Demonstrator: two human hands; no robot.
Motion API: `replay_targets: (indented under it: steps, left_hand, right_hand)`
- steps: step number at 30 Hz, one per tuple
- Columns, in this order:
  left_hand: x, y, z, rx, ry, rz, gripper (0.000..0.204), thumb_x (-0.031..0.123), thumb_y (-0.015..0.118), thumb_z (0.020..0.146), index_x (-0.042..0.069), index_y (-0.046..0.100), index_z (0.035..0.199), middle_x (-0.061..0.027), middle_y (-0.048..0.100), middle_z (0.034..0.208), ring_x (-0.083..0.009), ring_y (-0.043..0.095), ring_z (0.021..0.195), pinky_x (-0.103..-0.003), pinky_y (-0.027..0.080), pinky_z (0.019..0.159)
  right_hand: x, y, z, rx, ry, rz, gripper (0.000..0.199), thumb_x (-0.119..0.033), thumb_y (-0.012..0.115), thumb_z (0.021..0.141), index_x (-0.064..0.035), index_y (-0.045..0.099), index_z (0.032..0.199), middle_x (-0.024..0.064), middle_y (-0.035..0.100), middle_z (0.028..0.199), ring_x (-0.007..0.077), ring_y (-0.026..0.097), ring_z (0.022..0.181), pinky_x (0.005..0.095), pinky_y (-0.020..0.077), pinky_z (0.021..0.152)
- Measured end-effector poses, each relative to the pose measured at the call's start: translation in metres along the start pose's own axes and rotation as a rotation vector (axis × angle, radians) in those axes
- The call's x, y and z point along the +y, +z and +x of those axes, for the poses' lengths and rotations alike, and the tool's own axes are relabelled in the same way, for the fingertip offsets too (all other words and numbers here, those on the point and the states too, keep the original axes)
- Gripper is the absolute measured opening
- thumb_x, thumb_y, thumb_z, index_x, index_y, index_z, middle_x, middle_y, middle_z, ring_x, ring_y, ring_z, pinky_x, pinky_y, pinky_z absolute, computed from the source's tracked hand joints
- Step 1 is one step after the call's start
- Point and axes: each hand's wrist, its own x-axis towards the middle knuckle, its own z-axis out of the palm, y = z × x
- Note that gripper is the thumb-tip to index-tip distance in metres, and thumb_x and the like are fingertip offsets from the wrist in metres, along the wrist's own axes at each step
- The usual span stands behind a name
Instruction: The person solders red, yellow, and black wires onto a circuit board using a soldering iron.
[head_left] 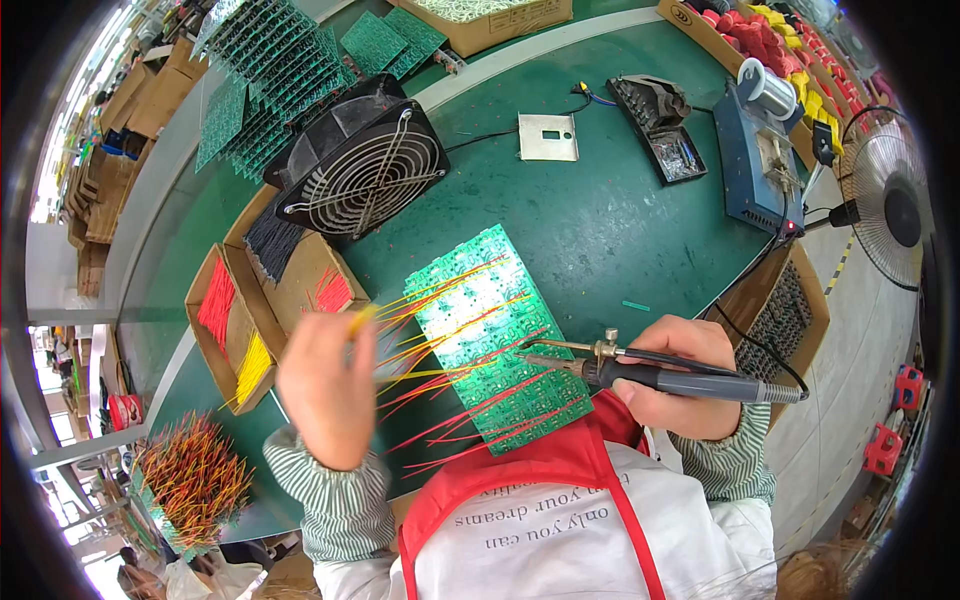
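My right hand [690, 375] is closed round the grey handle of a soldering iron [690, 382]. A thin feed tube [607, 347] is clamped along the iron, and the tip reaches the right part of a green circuit board [480, 310]. Rows of red and yellow wires [450, 340] stand on that board, their loose ends trailing left. My left hand [330, 385] hovers left of these wires, blurred by motion. Something yellow shows at its fingertips; whether it grips a wire I cannot make out.
Cardboard boxes of cut wires [250, 370] lie at the left, behind a wired bundle of boards [195, 480]. A black fan [375, 165] and stacked boards [270, 60] stand beyond. At the right are a blue solder station [760, 150], a black iron stand [655, 125] and a box of parts [785, 315].
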Motion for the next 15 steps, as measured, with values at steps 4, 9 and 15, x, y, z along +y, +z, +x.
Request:
replay_targets:
  steps: [4, 9, 15]
  left_hand:
    - [0.020, 0.000, -0.002, -0.114, 0.030, -0.126, 0.009, 0.009, 0.070, 0.076, 0.004, 0.064, 0.081, -0.0100, 0.061, 0.078, -0.0274, 0.061, 0.070, -0.036, 0.049, 0.062]
    - [0.041, 0.032, -0.014, -0.400, 0.192, -0.388, 0.012, 0.009, 0.071, 0.075, 0.001, 0.065, 0.082, -0.0092, 0.059, 0.075, -0.0226, 0.058, 0.062, -0.033, 0.046, 0.056]
    - [0.041, 0.038, -0.008, -0.457, 0.198, -0.418, 0.012, 0.009, 0.071, 0.076, 0.001, 0.064, 0.081, -0.0093, 0.059, 0.075, -0.0236, 0.059, 0.063, -0.033, 0.046, 0.056]
  right_hand:
    - [0.003, -0.005, -0.005, 0.010, 0.010, -0.015, 0.017, -0.007, 0.072, 0.070, -0.0013, 0.060, 0.081, 0.0039, 0.062, 0.062, 0.0113, 0.060, 0.051, 0.0237, 0.0453, 0.049]
    - [0.002, -0.006, -0.005, 0.037, 0.007, -0.019, 0.017, -0.007, 0.072, 0.071, -0.0008, 0.060, 0.081, 0.0048, 0.062, 0.063, 0.0115, 0.060, 0.052, 0.0240, 0.0461, 0.049]
    - [0.006, -0.005, -0.007, 0.042, 0.099, 0.046, 0.017, -0.007, 0.073, 0.070, -0.0011, 0.060, 0.081, 0.0045, 0.062, 0.062, 0.0105, 0.060, 0.052, 0.0236, 0.0460, 0.049]
